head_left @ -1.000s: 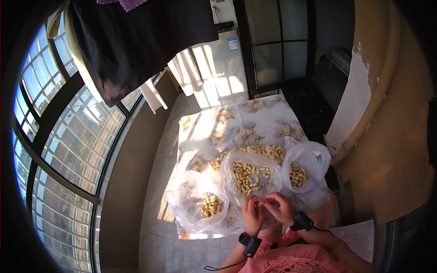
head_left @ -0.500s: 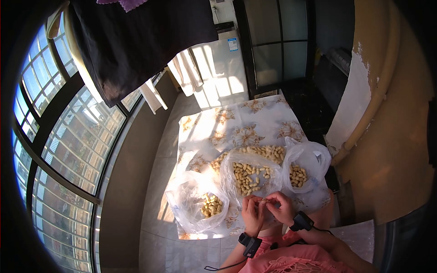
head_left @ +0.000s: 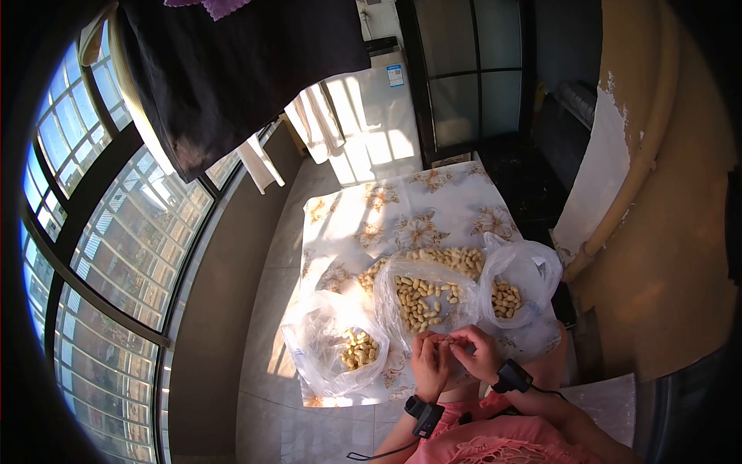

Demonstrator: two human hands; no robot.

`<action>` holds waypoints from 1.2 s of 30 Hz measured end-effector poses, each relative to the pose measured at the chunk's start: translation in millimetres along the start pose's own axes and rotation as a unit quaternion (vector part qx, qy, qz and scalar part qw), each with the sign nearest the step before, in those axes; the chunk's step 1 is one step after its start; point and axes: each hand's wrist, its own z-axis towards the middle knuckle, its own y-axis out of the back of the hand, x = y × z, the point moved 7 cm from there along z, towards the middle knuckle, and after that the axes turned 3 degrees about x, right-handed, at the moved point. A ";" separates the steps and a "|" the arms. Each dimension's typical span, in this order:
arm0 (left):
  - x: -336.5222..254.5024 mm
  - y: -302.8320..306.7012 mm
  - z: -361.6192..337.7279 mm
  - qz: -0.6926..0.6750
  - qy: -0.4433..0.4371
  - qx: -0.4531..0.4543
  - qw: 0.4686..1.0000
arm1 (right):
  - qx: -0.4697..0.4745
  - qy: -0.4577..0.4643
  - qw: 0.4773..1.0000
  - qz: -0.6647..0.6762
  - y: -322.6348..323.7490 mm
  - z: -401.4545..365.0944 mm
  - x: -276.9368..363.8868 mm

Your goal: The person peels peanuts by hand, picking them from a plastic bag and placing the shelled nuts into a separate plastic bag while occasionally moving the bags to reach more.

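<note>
My left hand (head_left: 430, 363) and my right hand (head_left: 478, 356) meet at the table's near edge, fingertips pinched together. Between them is a small tan thing, by its colour a peanut, mostly hidden by the fingers. Just beyond my hands lies an open clear plastic bag (head_left: 384, 298) with many unshelled peanuts (head_left: 417, 298) spread inside. To the left, another clear bag (head_left: 313, 329) holds a small heap of peanuts (head_left: 359, 349). On the right, a third bag (head_left: 541, 267) contains a further heap of peanuts (head_left: 506, 299).
A flowered cloth (head_left: 340, 224) covers the table. Dark clothing (head_left: 255, 69) hangs at the upper left, beside barred windows (head_left: 139, 232). A white appliance (head_left: 379, 116) and a dark-framed glass door (head_left: 475, 85) stand behind the table. On the right is a wall with a pipe (head_left: 630, 193).
My right-hand fingers have shifted slightly, closing over the small thing at the fingertips. The bags and the peanuts in them look the same.
</note>
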 end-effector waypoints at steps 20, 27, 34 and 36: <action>-6.9 1.6 1.9 0.003 -0.013 0.000 1.000 | -0.003 0.002 1.000 -0.011 -0.9 0.1 -2.4; -5.9 0.8 1.8 0.002 -0.013 0.003 1.000 | -0.002 -0.001 1.000 -0.012 -2.0 -0.7 -5.2; -1.1 1.2 0.6 -0.015 0.008 0.002 1.000 | -0.011 -0.010 1.000 0.002 -1.4 -1.6 -6.6; -1.7 1.4 0.7 -0.017 0.010 0.002 1.000 | -0.012 -0.011 1.000 0.004 -1.5 -1.3 -6.4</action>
